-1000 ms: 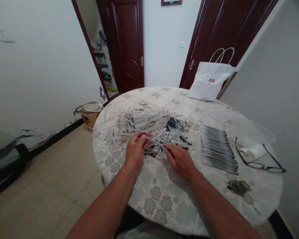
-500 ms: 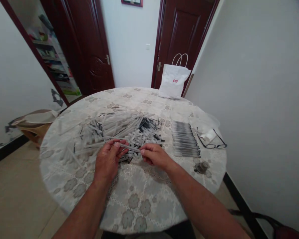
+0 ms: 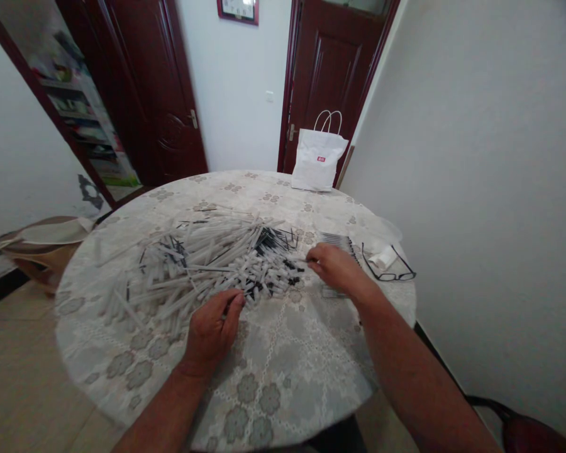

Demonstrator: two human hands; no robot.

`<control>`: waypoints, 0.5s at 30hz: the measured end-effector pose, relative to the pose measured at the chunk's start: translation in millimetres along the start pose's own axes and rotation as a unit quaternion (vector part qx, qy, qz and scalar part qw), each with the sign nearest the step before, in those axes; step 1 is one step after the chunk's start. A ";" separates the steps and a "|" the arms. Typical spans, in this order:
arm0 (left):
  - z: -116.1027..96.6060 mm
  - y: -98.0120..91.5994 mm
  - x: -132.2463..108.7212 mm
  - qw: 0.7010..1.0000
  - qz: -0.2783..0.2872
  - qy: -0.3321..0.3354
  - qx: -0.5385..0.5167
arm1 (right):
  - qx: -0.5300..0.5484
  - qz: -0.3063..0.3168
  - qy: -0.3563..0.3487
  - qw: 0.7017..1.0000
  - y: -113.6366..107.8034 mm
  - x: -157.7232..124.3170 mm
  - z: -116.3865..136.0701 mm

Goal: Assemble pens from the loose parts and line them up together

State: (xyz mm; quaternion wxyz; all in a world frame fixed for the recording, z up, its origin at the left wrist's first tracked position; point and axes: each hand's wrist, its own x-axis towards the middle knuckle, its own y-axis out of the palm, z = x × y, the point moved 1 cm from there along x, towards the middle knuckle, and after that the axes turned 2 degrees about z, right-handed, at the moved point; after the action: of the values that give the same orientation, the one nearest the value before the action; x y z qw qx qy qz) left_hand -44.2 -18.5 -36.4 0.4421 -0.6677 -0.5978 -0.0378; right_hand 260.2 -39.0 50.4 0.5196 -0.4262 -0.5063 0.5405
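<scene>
My right hand (image 3: pixel 334 267) is closed in a pinch on a slim translucent pen (image 3: pixel 300 259), whose end sticks out to the left of the fingertips. Under and beyond this hand lies a row of similar pens (image 3: pixel 336 239) set side by side, partly covered by it. My left hand (image 3: pixel 214 324) rests at the near edge of a pile, thumb and fingertips together; whatever may be between them is hidden. The pile has long clear pen barrels (image 3: pixel 212 245), short whitish caps (image 3: pixel 259 267) and thin black pieces (image 3: pixel 270 239).
Black-framed glasses (image 3: pixel 390 275) lie on the right of the round table by a white roll (image 3: pixel 383 257). A white paper bag (image 3: pixel 318 160) stands at the far edge. The floral tablecloth (image 3: pixel 273 371) covers the tabletop. A brown bag (image 3: pixel 42 242) is beside the table's left.
My hands have parted: the right has moved right and away from me to the pen row, carrying the pen. The left has dropped slightly toward me. The view has shifted a little.
</scene>
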 end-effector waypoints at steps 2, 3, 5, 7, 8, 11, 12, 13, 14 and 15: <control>1.4 1.4 -1.6 0.998 -0.010 0.054 0.035 | -0.052 0.011 0.062 0.997 -5.2 7.6 -38.1; 2.4 2.2 -2.0 0.996 -0.013 0.072 0.047 | -0.079 0.029 0.081 0.993 -5.0 11.3 -55.3; 4.8 3.7 -2.7 0.993 -0.011 0.093 0.067 | -0.112 0.059 0.112 0.986 -0.8 17.6 -83.5; 7.1 4.6 -3.4 0.991 -0.005 0.107 0.084 | -0.121 0.075 0.122 0.982 6.7 22.1 -102.2; 7.9 4.6 -3.7 0.990 -0.002 0.113 0.090 | -0.121 0.081 0.123 0.982 10.8 24.0 -108.5; 7.7 3.3 -4.2 0.987 0.003 0.123 0.101 | -0.120 0.095 0.120 0.981 22.4 28.6 -119.5; 7.1 2.6 -4.2 0.987 0.004 0.123 0.104 | -0.118 0.098 0.117 0.981 25.4 29.7 -121.6; 6.4 1.9 -4.2 0.987 0.005 0.120 0.107 | -0.115 0.100 0.114 0.982 27.9 30.4 -123.5; 5.7 1.4 -4.1 0.987 0.006 0.116 0.111 | -0.112 0.101 0.110 0.982 29.8 30.6 -125.2; 5.3 0.9 -4.2 0.987 0.006 0.110 0.116 | -0.107 0.100 0.106 0.983 31.2 30.3 -126.9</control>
State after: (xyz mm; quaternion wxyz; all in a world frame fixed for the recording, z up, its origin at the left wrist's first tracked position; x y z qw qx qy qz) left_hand -47.1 -18.2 -42.6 0.5799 -0.6068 -0.5422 -0.0389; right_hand 378.5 6.0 5.8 0.4647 -0.5829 -0.4583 0.4840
